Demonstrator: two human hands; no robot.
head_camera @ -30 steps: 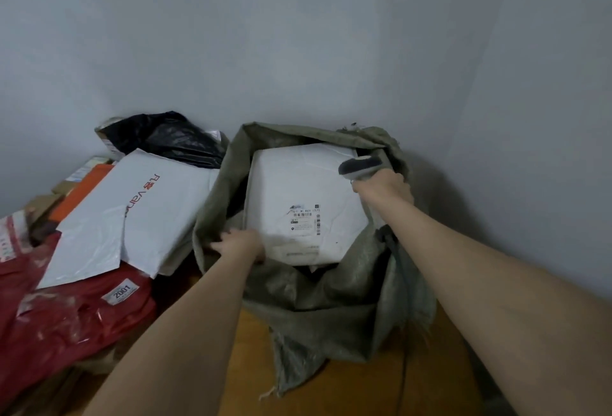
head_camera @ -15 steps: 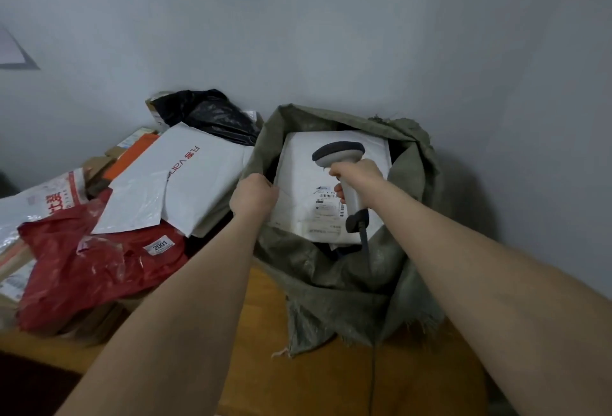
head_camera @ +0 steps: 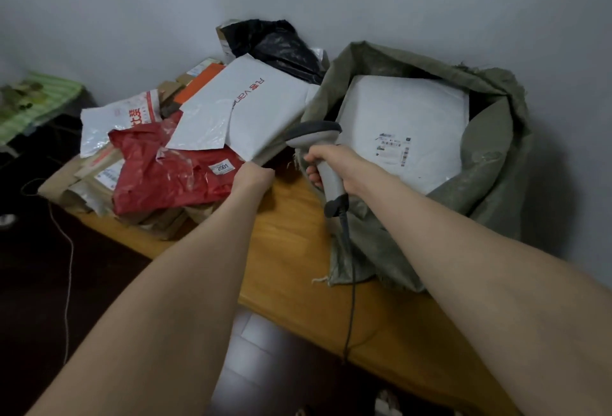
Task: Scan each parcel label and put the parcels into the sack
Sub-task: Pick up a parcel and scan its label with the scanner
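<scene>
Gripping the barcode scanner (head_camera: pixel 326 164) by its handle in curled fingers, the right hand (head_camera: pixel 337 165) hovers over bare table (head_camera: pixel 291 250) between the parcel pile (head_camera: pixel 165 180) and the open sack (head_camera: pixel 493 164) (a white parcel (head_camera: pixel 407 117) lies inside), while the left hand (head_camera: pixel 253 179) meets the near corner of the white mailer (head_camera: pixel 258 107), its fingers hidden and grip unclear.

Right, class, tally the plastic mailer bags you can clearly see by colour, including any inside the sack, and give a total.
White: 3 (plain white mailer in the sack, lettered white mailer, crumpled white mailer at far left)
Red: 1 (red mailer)
Black: 1 (black mailer)
Total: 5; the brown parcels underneath are too buried to count.
</scene>
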